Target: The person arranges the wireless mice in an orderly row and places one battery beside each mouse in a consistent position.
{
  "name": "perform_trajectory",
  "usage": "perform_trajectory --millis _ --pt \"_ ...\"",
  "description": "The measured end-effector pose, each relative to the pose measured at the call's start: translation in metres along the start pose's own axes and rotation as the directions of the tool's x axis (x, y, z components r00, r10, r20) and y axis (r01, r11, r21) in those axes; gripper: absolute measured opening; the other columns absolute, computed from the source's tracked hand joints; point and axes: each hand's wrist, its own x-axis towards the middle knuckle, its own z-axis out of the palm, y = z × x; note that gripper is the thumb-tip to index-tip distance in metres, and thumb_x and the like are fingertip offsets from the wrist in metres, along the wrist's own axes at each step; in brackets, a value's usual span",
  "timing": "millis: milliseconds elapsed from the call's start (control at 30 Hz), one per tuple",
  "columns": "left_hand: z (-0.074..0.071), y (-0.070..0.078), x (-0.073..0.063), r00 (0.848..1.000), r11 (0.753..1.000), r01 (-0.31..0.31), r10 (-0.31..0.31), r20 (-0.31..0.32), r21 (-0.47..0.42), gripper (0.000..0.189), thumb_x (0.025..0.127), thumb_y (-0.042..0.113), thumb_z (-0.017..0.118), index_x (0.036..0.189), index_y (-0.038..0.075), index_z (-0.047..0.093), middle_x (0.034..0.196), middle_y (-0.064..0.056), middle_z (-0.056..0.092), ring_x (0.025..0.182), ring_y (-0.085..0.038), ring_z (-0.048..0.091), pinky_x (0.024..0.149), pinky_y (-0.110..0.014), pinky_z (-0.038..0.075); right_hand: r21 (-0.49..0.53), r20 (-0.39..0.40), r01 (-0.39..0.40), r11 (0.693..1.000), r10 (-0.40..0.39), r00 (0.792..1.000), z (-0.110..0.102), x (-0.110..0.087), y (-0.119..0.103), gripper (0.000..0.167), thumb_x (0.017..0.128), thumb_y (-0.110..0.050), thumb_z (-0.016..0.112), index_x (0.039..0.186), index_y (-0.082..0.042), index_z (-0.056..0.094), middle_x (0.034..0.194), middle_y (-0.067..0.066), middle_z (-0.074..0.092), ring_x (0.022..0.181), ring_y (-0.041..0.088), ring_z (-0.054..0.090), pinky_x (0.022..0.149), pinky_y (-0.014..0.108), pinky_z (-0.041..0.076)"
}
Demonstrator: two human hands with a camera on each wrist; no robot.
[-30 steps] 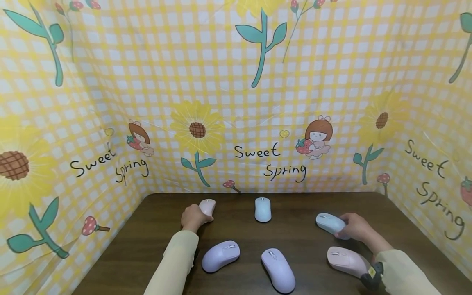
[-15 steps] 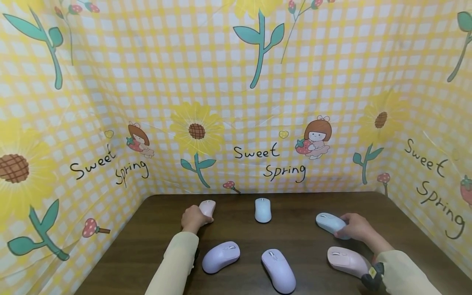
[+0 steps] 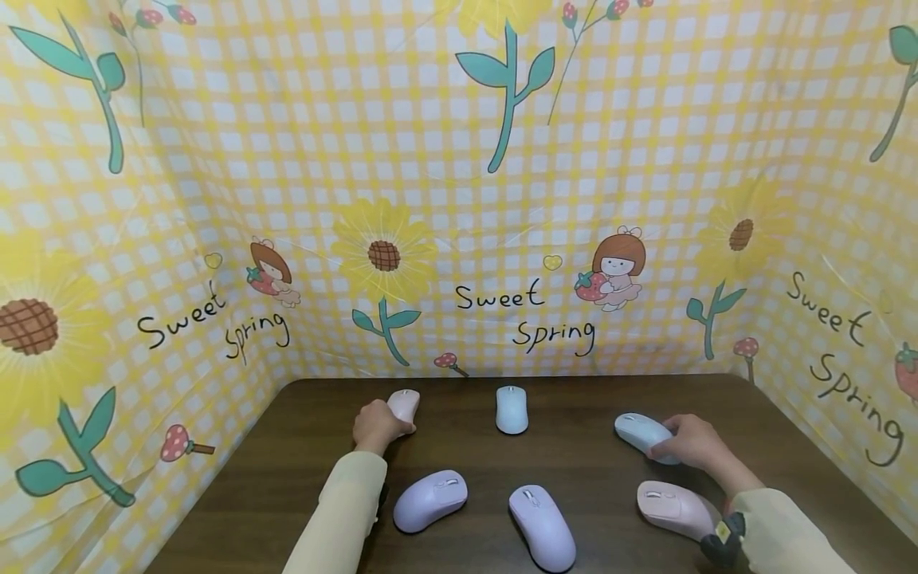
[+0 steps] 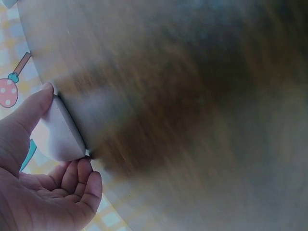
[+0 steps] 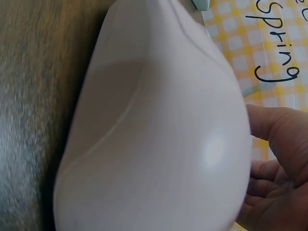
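At the back left of the table, my left hand [image 3: 377, 426] grips a pale pink computer mouse [image 3: 405, 404]. In the left wrist view this mouse [image 4: 60, 132] sits between the thumb and the curled fingers. Over on the right, my right hand [image 3: 694, 443] holds a light blue mouse [image 3: 641, 434] by its rear end, thumb on the near side. Just in front of that hand lies a second pink mouse [image 3: 676, 509], partly covered by the wrist camera. Seen from the right wrist, this pink mouse [image 5: 159, 120] fills the middle and hides most of the hand.
Another light blue mouse [image 3: 511, 410] stands at the back middle. Two lilac mice lie nearer me: one lilac mouse [image 3: 430, 501] at left, slanted, and another lilac mouse [image 3: 543, 530] at centre. A yellow checked cloth [image 3: 459, 199] walls the brown table [image 3: 574, 470] behind and on both sides.
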Motion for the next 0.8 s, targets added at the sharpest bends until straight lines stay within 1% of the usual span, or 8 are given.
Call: perform_trajectory --millis 100,233,333,533,800 --pt "0.001 -0.001 0.0 1.0 1.0 0.007 -0.007 -0.001 -0.005 0.064 0.066 0.031 0.089 0.107 -0.011 0.06 0.097 -0.027 0.062 0.088 -0.042 0.06 0.071 -0.053 0.05 0.014 -0.011 -0.014 1.0 0.014 1.0 -0.001 0.0 -0.003 0.062 0.067 -0.025 0.084 0.106 0.016 0.06 0.092 0.021 0.064 0.081 0.03 0.058 0.067 0.04 0.047" --pt "0.003 -0.002 0.003 1.0 1.0 0.007 -0.007 -0.001 -0.005 0.065 0.066 0.032 0.088 0.108 -0.01 0.061 0.097 -0.026 0.062 0.088 -0.042 0.06 0.071 -0.053 0.05 0.054 -0.011 -0.057 0.997 0.057 0.998 -0.003 0.0 -0.009 0.06 0.069 -0.024 0.081 0.107 0.017 0.059 0.092 0.022 0.063 0.079 0.03 0.059 0.063 0.039 0.049" --pt "0.004 -0.003 0.004 1.0 1.0 0.007 -0.007 0.0 -0.005 0.065 0.067 0.032 0.088 0.108 -0.01 0.061 0.098 -0.026 0.062 0.088 -0.042 0.06 0.071 -0.053 0.05 0.069 -0.018 -0.077 0.995 0.079 0.997 -0.004 0.0 -0.015 0.058 0.07 -0.024 0.08 0.106 0.016 0.06 0.089 0.02 0.063 0.076 0.028 0.059 0.062 0.038 0.049" --pt "0.004 -0.004 0.005 1.0 1.0 0.007 -0.007 0.006 -0.003 0.065 0.067 0.032 0.088 0.109 -0.01 0.061 0.099 -0.027 0.061 0.089 -0.043 0.06 0.071 -0.053 0.05 0.033 -0.067 -0.081 0.996 0.083 0.994 -0.004 0.004 -0.027 0.054 0.07 -0.031 0.08 0.098 0.013 0.065 0.082 0.014 0.065 0.071 0.026 0.058 0.06 0.035 0.045" --pt "0.004 -0.002 0.004 1.0 1.0 -0.001 0.001 0.008 0.005 0.066 0.067 0.032 0.088 0.108 -0.011 0.06 0.098 -0.028 0.061 0.09 -0.043 0.059 0.072 -0.053 0.05 0.019 -0.107 -0.111 0.994 0.112 0.988 0.0 0.012 -0.046 0.05 0.068 -0.038 0.08 0.086 0.007 0.068 0.077 0.012 0.063 0.069 0.027 0.056 0.059 0.036 0.042"
